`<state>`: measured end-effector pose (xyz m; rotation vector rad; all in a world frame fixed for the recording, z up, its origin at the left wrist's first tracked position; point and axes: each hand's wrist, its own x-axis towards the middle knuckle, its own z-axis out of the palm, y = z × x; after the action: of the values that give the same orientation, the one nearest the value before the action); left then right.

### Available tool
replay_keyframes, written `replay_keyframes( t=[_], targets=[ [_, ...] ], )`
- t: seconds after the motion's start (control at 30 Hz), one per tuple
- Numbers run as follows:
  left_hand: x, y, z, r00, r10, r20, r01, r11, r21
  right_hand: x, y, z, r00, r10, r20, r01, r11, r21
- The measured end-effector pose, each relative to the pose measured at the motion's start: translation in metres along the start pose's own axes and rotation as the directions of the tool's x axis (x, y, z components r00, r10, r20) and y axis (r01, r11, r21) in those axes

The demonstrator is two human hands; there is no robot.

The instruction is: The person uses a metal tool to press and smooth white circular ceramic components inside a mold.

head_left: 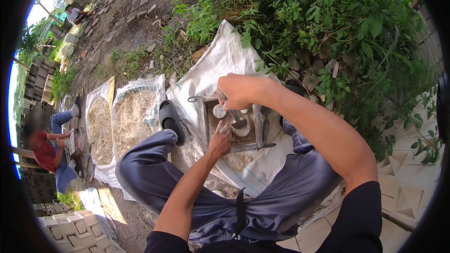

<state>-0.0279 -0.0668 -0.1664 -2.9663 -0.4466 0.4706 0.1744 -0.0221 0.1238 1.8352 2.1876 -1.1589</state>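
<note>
Between my knees a square box frame (206,121) with projecting rods at its corners stands on a white woven sack (220,61). Pale round patches (219,111) of powder or mortar show inside it. From the far side my right hand (239,93) reaches over, closed on the handle of a small trowel (239,124), whose dark flat blade points down into the frame beside a pale patch. At the frame's near left part is my left hand (221,138), fingers stretched toward the trowel blade and holding nothing visible. Whether its fingertips touch the contents is hard to see.
Two open sacks of sandy powder (136,112) lie to the left, near my dark shoe (169,117). A person in red (47,150) sits farther left; another (75,15) sits far back. Leafy plants (309,23) crowd the right. Moulded pale tiles (405,197) stand at lower right.
</note>
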Motion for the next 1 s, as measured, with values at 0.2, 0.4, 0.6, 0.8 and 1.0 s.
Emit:
replay_keyframes(
  t=[0.2, 0.4, 0.6, 0.8, 1.0],
  targets=[
    [0.006, 0.014, -0.013, 0.99, -0.143, 0.002, 0.138, 0.954, -0.266, 0.004, 0.0, 0.001, 1.0, -0.004, -0.011, 0.004, 1.0, 0.006],
    [-0.012, 0.047, -0.032, 0.976, -0.199, 0.083, 0.215, 0.881, -0.422, 0.005, 0.001, 0.0, 0.996, -0.079, -0.038, 0.077, 0.996, -0.042],
    [-0.002, 0.042, -0.046, 0.878, -0.177, 0.445, 0.438, 0.673, -0.596, 0.001, -0.009, 0.0, 1.0, -0.022, 0.01, 0.023, 0.999, -0.05],
    [-0.01, 0.041, -0.034, 0.907, -0.28, 0.316, 0.42, 0.663, -0.62, 0.002, -0.01, -0.006, 0.998, -0.056, -0.01, 0.056, 0.997, -0.049],
    [-0.001, 0.064, -0.029, 0.973, -0.212, -0.085, 0.093, 0.705, -0.703, 0.009, -0.002, -0.005, 0.996, -0.084, -0.028, 0.082, 0.995, -0.062]
  ],
)
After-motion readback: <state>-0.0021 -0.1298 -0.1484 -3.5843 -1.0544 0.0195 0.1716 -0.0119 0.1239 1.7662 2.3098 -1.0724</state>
